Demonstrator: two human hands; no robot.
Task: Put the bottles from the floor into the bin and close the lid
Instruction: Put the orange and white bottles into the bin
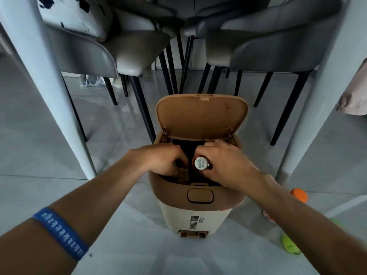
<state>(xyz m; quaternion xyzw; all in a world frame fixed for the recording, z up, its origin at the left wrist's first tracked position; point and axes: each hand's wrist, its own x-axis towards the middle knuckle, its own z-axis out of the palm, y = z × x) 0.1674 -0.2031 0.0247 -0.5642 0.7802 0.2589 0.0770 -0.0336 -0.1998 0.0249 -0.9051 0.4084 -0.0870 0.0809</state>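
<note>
A tan and cream pedal bin stands on the floor in front of me, its lid raised upright at the back. Over the dark opening, my right hand is shut on a brown bottle with a white patterned cap, cap pointing up at me. My left hand is curled at the opening's left side around something dark; what it holds is mostly hidden by its fingers. An orange-capped bottle and a green-capped bottle lie on the floor to the right, partly hidden behind my right forearm.
The bin sits under a table with pale legs on either side. Grey chairs with black legs stand close behind the raised lid. A pinkish cloth hangs at the right edge. Grey tiled floor surrounds the bin.
</note>
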